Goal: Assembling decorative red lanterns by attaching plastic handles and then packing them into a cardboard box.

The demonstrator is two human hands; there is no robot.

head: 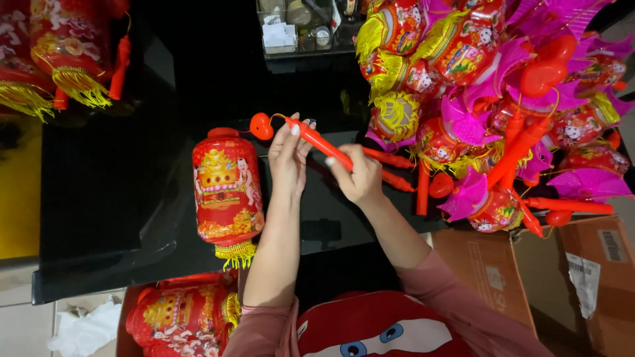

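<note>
Both forearms reach forward; left hand and right hand fingers clamp red stick.

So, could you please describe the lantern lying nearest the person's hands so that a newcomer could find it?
On the black table, look just left of the left hand. There lies a red lantern, a cylinder with gold pictures and a yellow fringe. Unlike the lanterns piled at the right, it lies alone.

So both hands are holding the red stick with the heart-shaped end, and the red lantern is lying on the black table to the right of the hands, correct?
Not quite. The head view shows the red lantern lying to the left of the hands, not the right. The rest holds: the left hand and right hand both hold the red stick with the heart-shaped end, and the lantern lies on the black table.
</note>
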